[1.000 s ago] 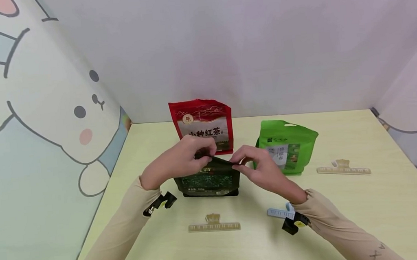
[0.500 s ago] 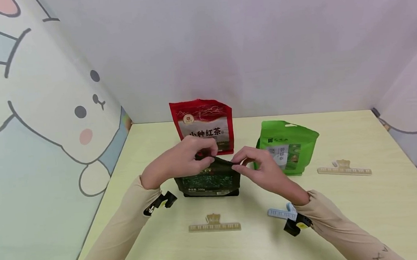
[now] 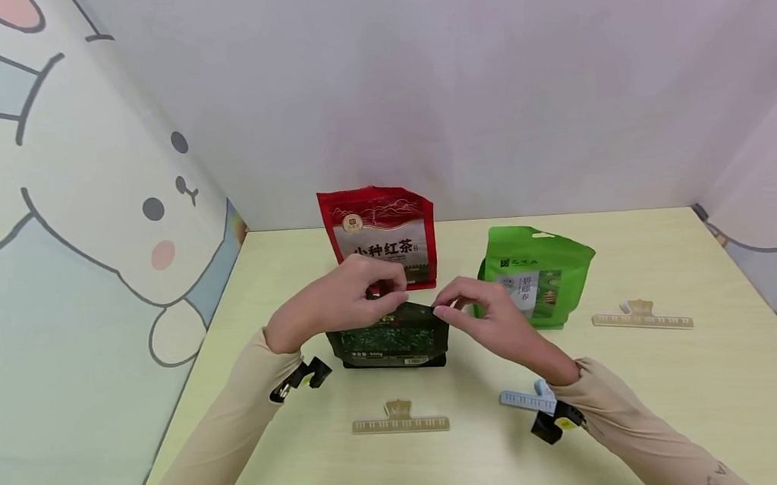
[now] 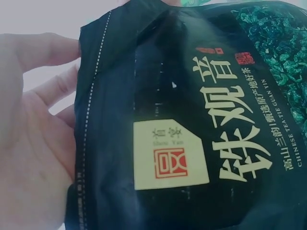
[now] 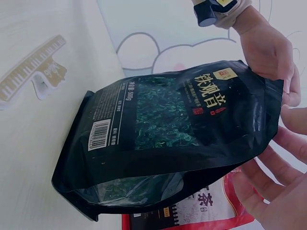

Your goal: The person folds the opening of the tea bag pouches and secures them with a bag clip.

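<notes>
A dark green-black tea bag [image 3: 389,341] stands on the table in the head view, its printed front facing me. My left hand [image 3: 347,291] pinches its top edge towards the left corner. At the right end of that edge, my right hand [image 3: 486,315] pinches it between thumb and fingers. The left wrist view shows the tea bag [image 4: 177,120] close up, with the left hand [image 4: 38,110] at its top seam and some fingers passing behind. In the right wrist view, the right hand [image 5: 280,177] has fingers behind the tea bag [image 5: 168,124].
A red tea bag [image 3: 383,224] stands behind the dark one, and a green tea bag [image 3: 535,276] to its right. One brown clip [image 3: 399,418] lies in front, another brown clip [image 3: 641,315] far right. A blue clip [image 3: 527,399] lies by the right wrist.
The dark bag's top edge has shifted slightly between the hands, and its upper front looks flatter. Both hands have barely moved; the other bags and clips stay put.
</notes>
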`<state>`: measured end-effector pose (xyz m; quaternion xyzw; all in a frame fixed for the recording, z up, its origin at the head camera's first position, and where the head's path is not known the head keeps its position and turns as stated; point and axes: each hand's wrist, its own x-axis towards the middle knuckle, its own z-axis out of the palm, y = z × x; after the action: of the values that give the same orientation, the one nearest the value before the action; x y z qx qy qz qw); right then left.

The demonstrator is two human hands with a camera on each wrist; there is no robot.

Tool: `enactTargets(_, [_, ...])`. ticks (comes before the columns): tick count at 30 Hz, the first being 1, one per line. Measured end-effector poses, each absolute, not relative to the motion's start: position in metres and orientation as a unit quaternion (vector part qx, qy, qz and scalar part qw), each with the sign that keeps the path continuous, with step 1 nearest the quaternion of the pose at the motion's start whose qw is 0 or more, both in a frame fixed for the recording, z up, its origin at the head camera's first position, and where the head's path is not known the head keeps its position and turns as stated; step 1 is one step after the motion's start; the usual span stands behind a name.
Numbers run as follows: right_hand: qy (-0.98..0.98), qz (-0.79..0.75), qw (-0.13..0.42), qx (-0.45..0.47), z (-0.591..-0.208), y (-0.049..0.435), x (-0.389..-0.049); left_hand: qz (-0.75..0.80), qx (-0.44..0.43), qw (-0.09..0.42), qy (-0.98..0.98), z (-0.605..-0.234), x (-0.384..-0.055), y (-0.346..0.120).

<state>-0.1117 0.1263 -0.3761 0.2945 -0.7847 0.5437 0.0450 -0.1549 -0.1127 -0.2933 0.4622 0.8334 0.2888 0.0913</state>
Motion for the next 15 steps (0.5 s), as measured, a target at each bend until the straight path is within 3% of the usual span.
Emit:
enactTargets(8, [-0.792,0.541,0.041,0.279,-0.347,0.119,-0.096,0.286,0.442,0.116,0.842,-0.291,-0.152,-0.112])
enactTargets(15, [-0.792,0.541,0.033,0.280,-0.370,0.124,-0.106,0.303,0.440,0.119,0.837,-0.291,-0.152,-0.112])
